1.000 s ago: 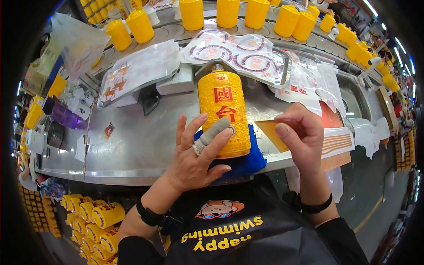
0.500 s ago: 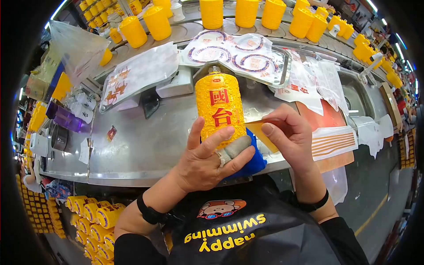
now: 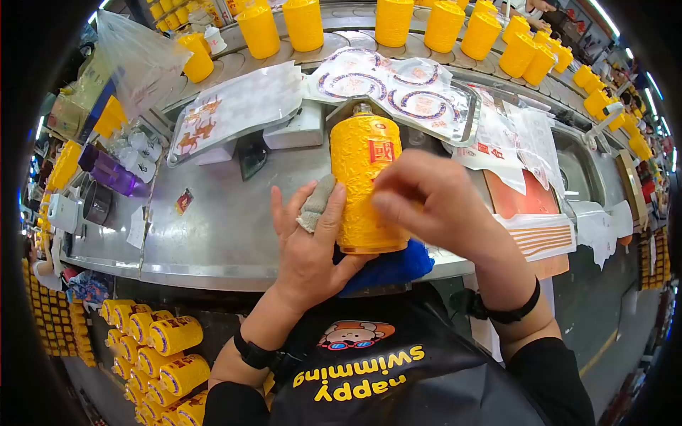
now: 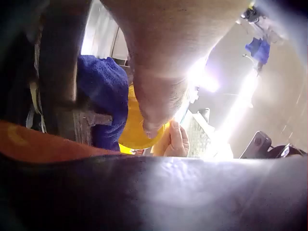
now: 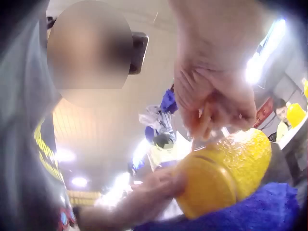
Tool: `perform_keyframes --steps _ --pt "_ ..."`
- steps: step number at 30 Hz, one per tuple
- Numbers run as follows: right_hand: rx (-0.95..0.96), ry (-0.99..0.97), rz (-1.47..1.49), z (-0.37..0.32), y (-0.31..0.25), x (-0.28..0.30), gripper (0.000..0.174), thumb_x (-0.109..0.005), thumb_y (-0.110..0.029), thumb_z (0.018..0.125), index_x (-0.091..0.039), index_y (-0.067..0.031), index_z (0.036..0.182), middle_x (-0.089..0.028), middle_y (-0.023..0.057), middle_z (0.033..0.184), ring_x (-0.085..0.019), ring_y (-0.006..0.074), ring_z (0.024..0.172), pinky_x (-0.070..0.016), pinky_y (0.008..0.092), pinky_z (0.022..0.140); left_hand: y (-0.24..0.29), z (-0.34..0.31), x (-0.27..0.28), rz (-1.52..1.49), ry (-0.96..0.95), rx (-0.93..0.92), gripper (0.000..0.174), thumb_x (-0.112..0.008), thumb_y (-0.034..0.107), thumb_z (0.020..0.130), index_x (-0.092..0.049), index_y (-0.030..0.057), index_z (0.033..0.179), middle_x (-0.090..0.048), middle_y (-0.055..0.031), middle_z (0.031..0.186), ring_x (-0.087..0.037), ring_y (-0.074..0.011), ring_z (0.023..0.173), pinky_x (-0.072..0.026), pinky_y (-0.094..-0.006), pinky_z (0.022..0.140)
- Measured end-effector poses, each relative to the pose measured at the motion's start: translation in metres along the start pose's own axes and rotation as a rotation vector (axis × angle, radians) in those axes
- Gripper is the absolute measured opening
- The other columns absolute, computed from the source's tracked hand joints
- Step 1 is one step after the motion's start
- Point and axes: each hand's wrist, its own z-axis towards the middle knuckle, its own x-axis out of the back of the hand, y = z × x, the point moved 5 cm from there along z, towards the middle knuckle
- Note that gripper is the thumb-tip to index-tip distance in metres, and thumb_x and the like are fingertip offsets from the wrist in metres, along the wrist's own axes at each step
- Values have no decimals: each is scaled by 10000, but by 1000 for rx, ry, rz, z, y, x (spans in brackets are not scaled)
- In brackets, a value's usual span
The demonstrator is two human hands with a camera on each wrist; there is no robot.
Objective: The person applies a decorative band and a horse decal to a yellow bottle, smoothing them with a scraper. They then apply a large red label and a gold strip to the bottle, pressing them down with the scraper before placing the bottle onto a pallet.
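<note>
A yellow bottle with red characters and a clear neck lies label side up on a blue cloth. My left hand touches its left side and lower end with nearly straight fingers, one under a grey fabric cover. Over the bottle's right half, my right hand has curled fingers with thumb and index close together. It covers part of the label. The amber sheet it pinched cannot be made out in the head view. In the right wrist view, curled fingers are just above the bottle.
Trays with printed sheets stand behind the bottle. Yellow bottles line the conveyor at the back. A purple bottle is at left, more yellow bottles are stacked lower left, and a striped sheet lies at right.
My right hand has moved left over the bottle, and the amber sheet has gone out of sight. My left hand has shifted from the bottle's front to its left side. The bottle has turned slightly, its characters now further right.
</note>
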Motion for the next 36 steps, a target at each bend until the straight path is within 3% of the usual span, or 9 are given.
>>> perform_keyframes --steps 3,5,9,10,14,18,21,29,36 --pt "-77 133 -218 -2 -5 14 98 -687 -91 815 -618 -26 840 -583 130 757 -606 306 672 -488 383 605 4 5 3 15 30 -8 852 -742 489 788 -444 5 1423 -553 -189 1297 -422 -381 1268 -73 -587 1160" --pt "-8 -78 106 -13 -13 -2 85 -687 -64 808 -616 -27 836 -582 124 759 -593 305 656 -480 387 593 3 4 0 -13 45 -12 859 -747 491 781 -445 8 1424 -557 -191 1287 -434 -378 1254 -76 -591 1159" --pt "-311 345 99 -33 21 9 65 -681 -58 874 -632 -18 890 -602 91 765 -635 173 699 -486 285 631 0 1 -5 -53 47 10 864 -720 506 809 -423 -13 1432 -562 -200 1294 -469 -387 1232 -85 -581 1162" --pt "-406 329 189 -44 24 7 91 -675 -79 910 -630 -3 932 -642 70 810 -624 94 738 -482 240 659 -2 -2 -7 -71 42 18 864 -708 509 822 -413 -24 1434 -564 -203 1295 -477 -388 1232 -87 -578 1164" --pt "-402 293 486 -68 28 -22 134 -662 -106 939 -611 4 994 -674 25 874 -594 49 790 -479 209 687 -7 -8 -18 -153 46 22 865 -653 513 874 -367 -73 1442 -568 -214 1301 -505 -393 1237 -94 -567 1167" --pt "-509 508 638 -82 40 -17 158 -651 -123 952 -596 12 1014 -667 27 867 -586 49 798 -478 216 698 -7 -10 -19 -179 46 19 860 -625 510 896 -342 -86 1447 -563 -216 1314 -504 -374 1263 -110 -568 1166" --pt "-478 335 616 -85 37 -27 149 -637 -123 961 -587 10 1008 -667 30 879 -595 52 807 -488 216 708 -7 -10 -20 -231 19 31 864 -616 512 902 -324 -86 1454 -551 -224 1330 -494 -365 1283 -113 -564 1169" --pt "-449 344 667 -85 31 -29 158 -637 -127 963 -584 0 1039 -671 34 923 -592 52 819 -485 210 733 -17 -8 -26 -888 27 274 858 -623 434 931 -219 -68 1497 -364 -243 1490 -362 -319 1398 -215 -429 1168" --pt "-518 377 568 -92 50 -25 179 -657 -150 953 -595 1 1025 -663 17 877 -575 43 791 -477 209 707 -11 -3 -35 -1030 -10 366 841 -620 360 939 -161 -44 1516 -325 -220 1499 -338 -290 1394 -258 -376 1150"
